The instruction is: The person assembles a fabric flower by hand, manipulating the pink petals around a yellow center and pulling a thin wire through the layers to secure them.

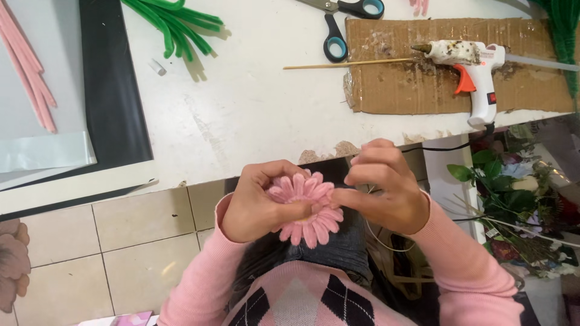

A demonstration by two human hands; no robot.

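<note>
Surface: white worktable (254,108), its paint scuffed and chipped along the near edge; I sit just below that edge.
Floor: beige tiles (121,241) with dark grout, to my left under the table.
Mat: one black sheet (112,90) on the table's left, with one pale grey sheet (42,145) lying over it.
Cardboard: one brown piece (417,84), spotted with dried glue, at the table's right.
Glue gun: one, white with an orange trigger (474,69), lying on the cardboard, nozzle pointing left.
Stick: one thin wooden skewer (344,63), from bare table onto the cardboard.
Scissors: one pair, black handles with blue lining (338,24), at the far edge.
Green stems: one bunch of fuzzy wires (175,24), far left of centre; I cannot count them.
Pink stems: one bundle (27,66) on the grey sheet; perhaps four, the view cuts them off.
Flower: one pink fuzzy-wire daisy (307,208), over my lap, just below the table edge, between my hands.
Left hand: my left hand (260,202) curled closed around the flower's left side, thumb pressed at its centre.
Right hand: my right hand (380,184) pinched closed on the flower's right edge; a thin pale wire (377,238) loops below it.
Side clutter: one heap of artificial greenery (513,199) right of my knee.
</note>
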